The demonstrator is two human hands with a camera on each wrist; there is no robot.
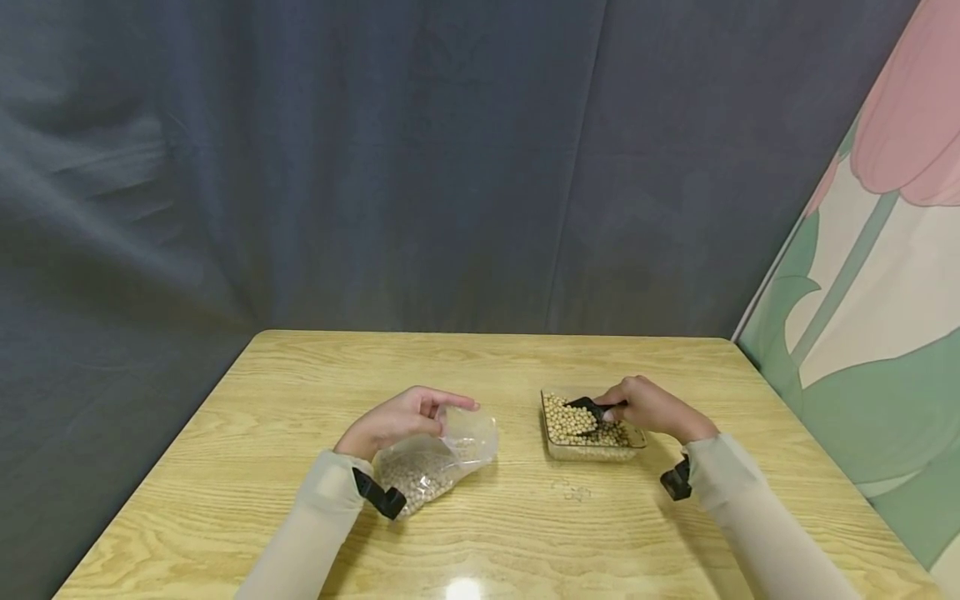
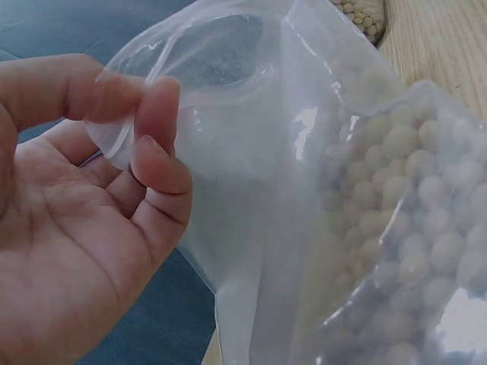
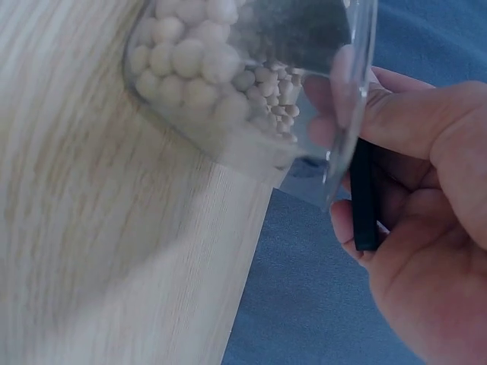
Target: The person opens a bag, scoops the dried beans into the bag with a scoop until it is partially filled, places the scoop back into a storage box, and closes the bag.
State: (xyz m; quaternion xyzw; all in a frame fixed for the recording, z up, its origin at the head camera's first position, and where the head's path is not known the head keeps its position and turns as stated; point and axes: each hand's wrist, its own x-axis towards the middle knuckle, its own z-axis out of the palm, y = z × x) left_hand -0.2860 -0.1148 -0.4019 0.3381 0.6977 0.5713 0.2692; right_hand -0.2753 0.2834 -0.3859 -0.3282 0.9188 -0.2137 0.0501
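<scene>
On the left, my left hand (image 1: 397, 423) pinches the top edge of a clear plastic bag (image 1: 474, 429) between curled fingers and thumb. The bag's mouth gapes, and pale round soybeans (image 2: 396, 175) fill its lower part, which lies on the table. Over on the right, my right hand (image 1: 654, 408) grips the handle (image 3: 365, 201) of a small black scoop (image 1: 583, 404). The scoop dips among soybeans in a clear rectangular container (image 1: 592, 454), its blade partly covered by them. In the right wrist view the container's wall stands in front of the fingertips.
Both things are on a light wood-grain table (image 1: 480, 542). A few faint small marks (image 1: 573, 492) show on the tabletop in front of the container. A dark blue curtain (image 1: 420, 167) hangs behind, and a flower-patterned panel (image 1: 885, 333) stands to the right.
</scene>
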